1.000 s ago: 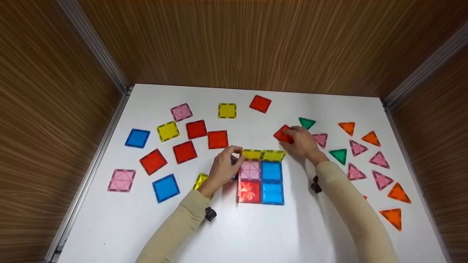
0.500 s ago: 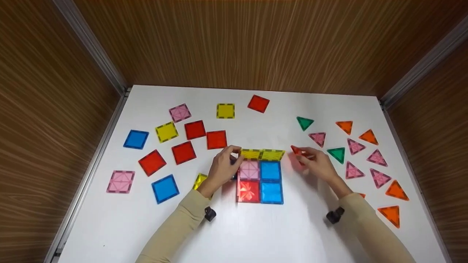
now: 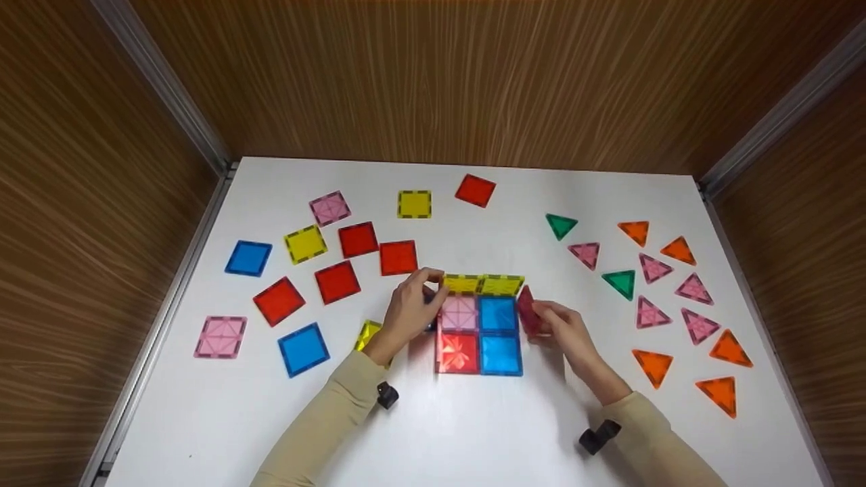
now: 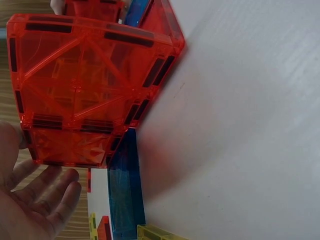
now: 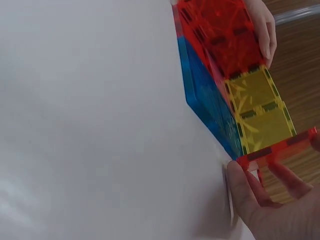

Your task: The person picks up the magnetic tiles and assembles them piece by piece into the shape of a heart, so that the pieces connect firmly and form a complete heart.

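- Red square tile (image 3: 526, 310) stands steeply tilted just beside the right side of the flat tiles (image 3: 498, 313), near the middle of the surface (image 3: 473, 433); my right wrist feed shows it almost edge-on, so I cannot tell whether its lower edge touches them.
- Of the hands, the right hand (image 3: 568, 335) pinches that tile between thumb and fingers, covering part of it.
- The left hand (image 3: 409, 308) has its fingers loosely bent at the far left corner of the flat tiles, against the red wall (image 4: 75, 75); I cannot tell whether it grips or only touches.
- From overhead I barely see that upright red wall, but it fills much of my left wrist feed.
- Two yellow tiles (image 3: 500, 285) stand along the far side of the flat ones, which are pink, red and two blue; glare blurs the red.
- A blue piece (image 4: 126, 190) beside the wall is mostly hidden from overhead.
- One yellow square (image 3: 367, 335) lies half under the left forearm.
- Loose squares (image 3: 337, 282) lie toward the surface's left and far edges, triangles (image 3: 653, 313) toward its right edge.
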A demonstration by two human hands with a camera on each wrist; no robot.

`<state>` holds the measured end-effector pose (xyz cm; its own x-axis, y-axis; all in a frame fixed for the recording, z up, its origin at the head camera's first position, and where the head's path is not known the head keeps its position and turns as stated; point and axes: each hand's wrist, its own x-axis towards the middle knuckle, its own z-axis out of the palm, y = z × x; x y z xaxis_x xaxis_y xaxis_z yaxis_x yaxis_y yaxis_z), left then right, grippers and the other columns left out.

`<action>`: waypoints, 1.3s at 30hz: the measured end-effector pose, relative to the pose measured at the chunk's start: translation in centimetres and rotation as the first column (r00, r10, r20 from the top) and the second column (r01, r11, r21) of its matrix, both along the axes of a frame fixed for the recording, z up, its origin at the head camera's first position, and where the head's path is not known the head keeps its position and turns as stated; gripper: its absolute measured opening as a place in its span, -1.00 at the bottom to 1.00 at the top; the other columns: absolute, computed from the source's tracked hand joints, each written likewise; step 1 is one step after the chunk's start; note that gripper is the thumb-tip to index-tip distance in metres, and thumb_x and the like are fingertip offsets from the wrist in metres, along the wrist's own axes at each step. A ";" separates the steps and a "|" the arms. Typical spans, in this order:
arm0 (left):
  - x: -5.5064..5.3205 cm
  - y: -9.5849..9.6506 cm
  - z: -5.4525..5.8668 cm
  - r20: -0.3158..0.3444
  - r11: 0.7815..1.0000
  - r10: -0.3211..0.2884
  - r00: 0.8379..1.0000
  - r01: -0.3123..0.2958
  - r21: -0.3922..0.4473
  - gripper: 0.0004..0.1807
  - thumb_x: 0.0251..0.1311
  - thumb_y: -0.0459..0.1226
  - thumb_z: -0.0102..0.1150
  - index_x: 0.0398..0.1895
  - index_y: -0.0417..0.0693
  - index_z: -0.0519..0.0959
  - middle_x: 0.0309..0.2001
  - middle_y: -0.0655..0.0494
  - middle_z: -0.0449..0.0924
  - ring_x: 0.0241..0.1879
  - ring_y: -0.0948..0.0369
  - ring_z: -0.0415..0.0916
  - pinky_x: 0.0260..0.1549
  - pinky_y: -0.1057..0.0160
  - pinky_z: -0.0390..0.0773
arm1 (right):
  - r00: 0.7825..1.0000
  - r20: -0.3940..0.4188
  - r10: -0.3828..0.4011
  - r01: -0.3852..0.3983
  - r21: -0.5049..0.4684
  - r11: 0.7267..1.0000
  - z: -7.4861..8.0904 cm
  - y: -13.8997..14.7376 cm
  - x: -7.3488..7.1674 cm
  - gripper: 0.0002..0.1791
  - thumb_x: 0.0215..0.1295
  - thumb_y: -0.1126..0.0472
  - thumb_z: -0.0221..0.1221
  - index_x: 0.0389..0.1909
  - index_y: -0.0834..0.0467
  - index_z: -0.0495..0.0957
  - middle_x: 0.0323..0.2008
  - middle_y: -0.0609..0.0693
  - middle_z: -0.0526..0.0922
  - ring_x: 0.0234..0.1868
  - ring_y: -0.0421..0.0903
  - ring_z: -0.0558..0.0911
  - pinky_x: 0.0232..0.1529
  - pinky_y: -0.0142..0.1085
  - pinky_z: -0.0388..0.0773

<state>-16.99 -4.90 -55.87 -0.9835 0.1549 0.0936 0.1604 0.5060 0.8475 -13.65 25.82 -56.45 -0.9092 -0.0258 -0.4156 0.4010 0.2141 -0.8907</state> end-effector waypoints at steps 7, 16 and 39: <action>0.0 0.0 0.0 -0.003 1.000 -0.006 1.000 0.006 0.000 -0.67 0.48 -0.17 0.24 0.21 -0.06 0.61 0.10 -0.01 0.68 -0.10 0.11 0.71 0.06 0.07 0.73 | 0.996 -0.080 -0.032 0.032 -0.005 0.999 -0.3 -0.8 0.0 -0.40 0.60 -0.14 0.11 0.36 0.24 0.52 0.14 0.27 0.68 -0.10 -0.08 0.75 -0.01 -0.41 0.74; -0.1 -0.4 0.1 0.000 1.000 0.005 1.000 -0.005 0.018 -0.68 0.47 -0.18 0.25 0.20 -0.08 0.61 0.10 -0.01 0.68 -0.11 0.11 0.70 0.04 0.06 0.73 | 0.998 -0.064 -0.019 0.018 -0.009 1.000 -0.4 -1.1 -0.5 -0.35 0.54 -0.20 0.17 0.35 0.23 0.53 0.16 0.27 0.67 -0.08 -0.08 0.75 0.01 -0.40 0.74; -0.2 -1.0 0.0 0.022 0.999 0.037 0.999 -0.038 0.022 -0.68 0.48 -0.15 0.25 0.20 -0.02 0.60 0.10 0.05 0.68 -0.11 0.17 0.69 0.01 0.13 0.73 | 0.735 -0.124 0.666 -0.343 0.780 0.523 0.1 -1.6 -18.7 -0.37 0.49 -0.14 0.23 0.50 -0.04 0.43 0.50 0.09 0.40 0.52 0.18 0.39 0.50 0.24 0.40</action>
